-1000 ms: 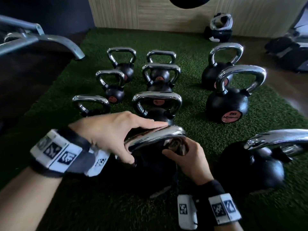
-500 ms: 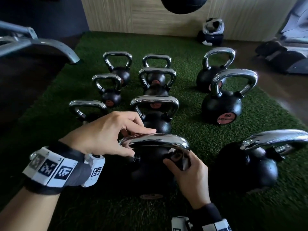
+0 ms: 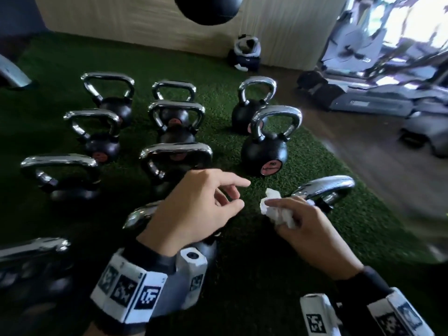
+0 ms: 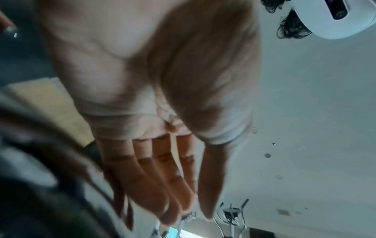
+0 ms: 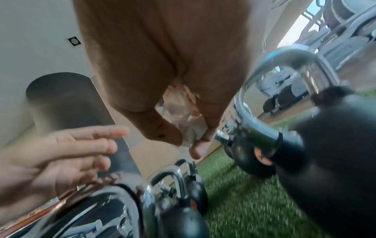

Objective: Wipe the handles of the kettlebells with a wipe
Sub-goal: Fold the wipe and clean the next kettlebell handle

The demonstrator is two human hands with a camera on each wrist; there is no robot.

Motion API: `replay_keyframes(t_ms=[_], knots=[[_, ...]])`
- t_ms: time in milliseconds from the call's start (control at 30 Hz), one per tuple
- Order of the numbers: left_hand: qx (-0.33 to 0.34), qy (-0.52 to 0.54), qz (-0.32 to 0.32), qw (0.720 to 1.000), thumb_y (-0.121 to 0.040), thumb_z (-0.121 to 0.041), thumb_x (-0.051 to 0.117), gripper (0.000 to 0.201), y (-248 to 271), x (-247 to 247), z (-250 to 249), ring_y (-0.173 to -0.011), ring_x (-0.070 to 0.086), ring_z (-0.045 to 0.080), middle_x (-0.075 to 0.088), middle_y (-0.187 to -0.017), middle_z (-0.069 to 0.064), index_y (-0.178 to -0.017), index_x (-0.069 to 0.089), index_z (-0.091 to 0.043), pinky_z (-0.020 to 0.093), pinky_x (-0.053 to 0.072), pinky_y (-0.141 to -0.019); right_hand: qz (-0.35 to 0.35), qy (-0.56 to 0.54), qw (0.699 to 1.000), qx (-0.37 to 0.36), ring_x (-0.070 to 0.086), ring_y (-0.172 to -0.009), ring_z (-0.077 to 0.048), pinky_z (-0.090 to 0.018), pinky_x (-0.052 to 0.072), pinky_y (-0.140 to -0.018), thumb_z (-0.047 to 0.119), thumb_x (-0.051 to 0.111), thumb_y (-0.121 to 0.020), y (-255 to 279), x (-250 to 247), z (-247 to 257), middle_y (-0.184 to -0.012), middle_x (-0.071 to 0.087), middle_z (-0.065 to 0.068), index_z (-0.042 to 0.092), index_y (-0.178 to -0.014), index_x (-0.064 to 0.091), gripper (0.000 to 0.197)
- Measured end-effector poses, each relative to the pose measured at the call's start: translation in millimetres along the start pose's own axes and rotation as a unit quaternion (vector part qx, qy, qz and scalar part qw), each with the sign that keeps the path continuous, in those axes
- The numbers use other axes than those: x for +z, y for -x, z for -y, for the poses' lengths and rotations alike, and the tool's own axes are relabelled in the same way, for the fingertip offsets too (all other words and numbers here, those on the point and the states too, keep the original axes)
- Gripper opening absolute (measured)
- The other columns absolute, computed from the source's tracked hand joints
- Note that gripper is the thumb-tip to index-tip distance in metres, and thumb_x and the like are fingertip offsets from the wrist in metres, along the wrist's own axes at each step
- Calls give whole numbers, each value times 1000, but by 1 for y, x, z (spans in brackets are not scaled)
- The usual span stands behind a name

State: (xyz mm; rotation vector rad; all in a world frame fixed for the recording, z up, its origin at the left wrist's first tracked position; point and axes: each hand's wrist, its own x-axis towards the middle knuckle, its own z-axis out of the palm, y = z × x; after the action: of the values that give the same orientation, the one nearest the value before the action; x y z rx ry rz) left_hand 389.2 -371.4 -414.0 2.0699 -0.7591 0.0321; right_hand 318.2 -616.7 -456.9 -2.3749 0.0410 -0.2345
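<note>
At the near left edge a black kettlebell with a chrome handle [image 3: 34, 247] sits half out of frame on the green artificial turf mat [image 3: 303, 156]. Farther off, more black chrome-handled kettlebells [image 3: 174, 132] stand upright in rows across the mat. The left hand [image 3: 194, 207] hovers palm down above the chrome handle of the nearest middle kettlebell [image 3: 140, 215], not touching it; its fingers are loosely spread and hold nothing, which the left wrist view [image 4: 146, 161] confirms with a bare palm. Just to its right, apart from it, the right hand [image 3: 308, 226] pinches a crumpled white wipe [image 3: 274, 209] between thumb and fingers, the wad bunched in the grip [image 5: 183, 122]. The wipe is held above the turf, just beside the chrome handle of the near right kettlebell [image 3: 324, 187], whose black body is mostly blurred. Far right, grey gym machines [image 3: 388, 93] stand on a brown floor.
</note>
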Motion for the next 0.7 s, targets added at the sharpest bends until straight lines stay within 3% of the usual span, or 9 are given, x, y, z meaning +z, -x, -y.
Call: replay_keyframes(t_ms=[67,167,267,367,567,633,700], knots=[[4,-2,-27,1000,-85,-23,81,33,-4,29,-1,-77,69,0,71,-87,-18,-115,77,-37,16,55,-76,-32,15,999,7,64,-110,-3,-25,50,-94,-2,72,-79,5,-29,0,-114,67,16,36,-117,75,53],[4,-23,-7,1000,-87,-28,75,39,-4,73,-5,-91,66,0,68,-97,-15,-126,72,-34,25,57,-88,-83,0,996,10,68,-105,0,-28,53,-89,-3,72,-85,10,-64,-3,-117,73,14,34,-117,77,49],[-52,47,31,997,-86,-34,78,52,-2,111,2,-102,68,-1,71,-111,-14,-136,65,-30,28,59,-92,-120,16,992,25,72,-92,-7,-37,59,-84,3,78,-86,7,-88,-8,-109,77,13,40,-112,76,45],[-97,30,55,993,-86,-40,78,62,-13,136,17,-115,66,4,70,-128,-10,-143,58,-25,28,55,-100,-153,47,986,50,72,-85,-10,-45,60,-83,14,83,-83,1,-104,-16,-100,77,14,43,-108,75,39],[-191,60,76,977,-83,-49,79,79,-51,174,23,-134,57,14,60,-146,-3,-151,50,-21,27,43,-111,-235,-2,972,17,75,-95,-12,-49,61,-83,26,86,-81,1,-117,-49,-110,73,14,31,-104,80,24],[-224,52,73,970,-80,-55,80,72,-62,193,21,-132,57,17,63,-141,-2,-142,59,-24,27,44,-107,-253,-23,967,13,75,-95,-13,-50,62,-82,25,86,-81,0,-124,-62,-110,73,13,29,-105,80,25],[-254,48,54,965,-76,-58,83,50,-67,210,14,-116,65,16,72,-117,-8,-113,72,-27,26,47,-93,-262,-62,963,21,75,-96,-14,-49,62,-83,26,86,-78,2,-129,-73,-112,72,12,29,-106,79,29]])
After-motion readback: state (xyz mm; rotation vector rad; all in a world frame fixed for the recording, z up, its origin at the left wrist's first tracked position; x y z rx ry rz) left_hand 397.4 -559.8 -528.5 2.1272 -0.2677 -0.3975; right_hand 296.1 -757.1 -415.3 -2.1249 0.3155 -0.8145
